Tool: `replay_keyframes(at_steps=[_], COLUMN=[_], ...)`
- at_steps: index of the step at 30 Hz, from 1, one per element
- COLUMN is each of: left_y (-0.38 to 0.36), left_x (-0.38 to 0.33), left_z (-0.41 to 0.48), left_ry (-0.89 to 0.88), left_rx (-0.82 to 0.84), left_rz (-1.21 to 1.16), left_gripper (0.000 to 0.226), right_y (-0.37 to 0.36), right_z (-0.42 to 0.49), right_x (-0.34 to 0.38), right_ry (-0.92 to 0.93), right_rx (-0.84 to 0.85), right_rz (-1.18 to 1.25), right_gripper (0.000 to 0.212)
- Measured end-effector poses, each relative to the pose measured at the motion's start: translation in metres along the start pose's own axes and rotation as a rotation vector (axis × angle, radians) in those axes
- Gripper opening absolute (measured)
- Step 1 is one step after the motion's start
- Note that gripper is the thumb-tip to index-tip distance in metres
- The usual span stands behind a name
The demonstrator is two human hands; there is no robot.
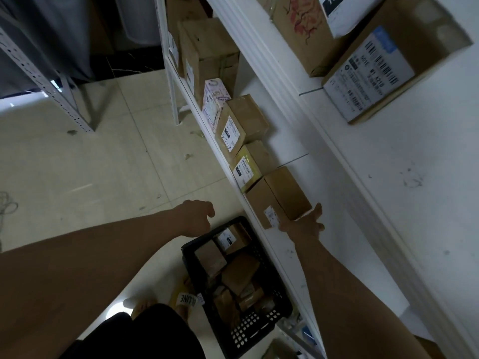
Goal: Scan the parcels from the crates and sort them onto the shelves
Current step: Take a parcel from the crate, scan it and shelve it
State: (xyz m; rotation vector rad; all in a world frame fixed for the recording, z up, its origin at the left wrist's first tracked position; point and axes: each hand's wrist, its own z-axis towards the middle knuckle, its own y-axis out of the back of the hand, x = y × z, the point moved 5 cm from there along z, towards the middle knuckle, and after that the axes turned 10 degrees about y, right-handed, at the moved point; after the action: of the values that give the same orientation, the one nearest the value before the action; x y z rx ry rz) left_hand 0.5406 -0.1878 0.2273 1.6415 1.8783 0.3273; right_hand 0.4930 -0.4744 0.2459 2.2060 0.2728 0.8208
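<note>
A plain brown parcel (278, 195) with a small label lies on the white lower shelf (290, 130), last in a row of parcels. My right hand (304, 224) grips its near end, thumb stretched up along the back corner; the fingers are hidden behind the box. My left hand (194, 216) hangs over the floor with loosely curled fingers and holds nothing that shows. Below both hands a black slotted crate (259, 330) stands on the floor with several brown parcels (239, 274) in it.
Further along the lower shelf stand a yellow-taped parcel (246, 168), a labelled brown box (239, 126), a pink printed box (213, 104) and a larger carton (207, 55). The upper shelf (388, 177) carries big labelled cartons (383, 66). A grey metal rack (44, 81) stands at left.
</note>
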Motion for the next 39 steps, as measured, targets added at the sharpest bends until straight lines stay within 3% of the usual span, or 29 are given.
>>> replay_keyframes(at_steps=[8, 13, 19, 27, 39], left_y=[-0.034, -0.071, -0.125, -0.184, -0.270], left_x=[0.029, 0.053, 0.089, 0.129, 0.168], left_z=[-0.026, -0.026, 0.000, 0.083, 0.234], left_ry=[-0.029, -0.052, -0.007, 0.097, 0.100], left_rx=[0.051, 0.118, 0.177, 0.169, 0.102], left_rz=[0.015, 0.041, 0.001, -0.078, -0.043], left_gripper=[0.054, 0.051, 0.047, 0.040, 0.037], right_y=[-0.032, -0.093, -0.176, -0.268, -0.431], right_z=[-0.049, -0.077, -0.084, -0.019, 0.099], right_x=[-0.063, -0.089, -0.117, -0.161, -0.236], right_ry=[-0.043, -0.020, 0.016, 0.057, 0.162], right_rx=[-0.048, 0.174, 0.448, 0.574, 0.526], right_rz=[-0.049, -0.036, -0.064, -0.270, -0.569], right_gripper=[0.073, 0.084, 0.069, 0.098, 0.132])
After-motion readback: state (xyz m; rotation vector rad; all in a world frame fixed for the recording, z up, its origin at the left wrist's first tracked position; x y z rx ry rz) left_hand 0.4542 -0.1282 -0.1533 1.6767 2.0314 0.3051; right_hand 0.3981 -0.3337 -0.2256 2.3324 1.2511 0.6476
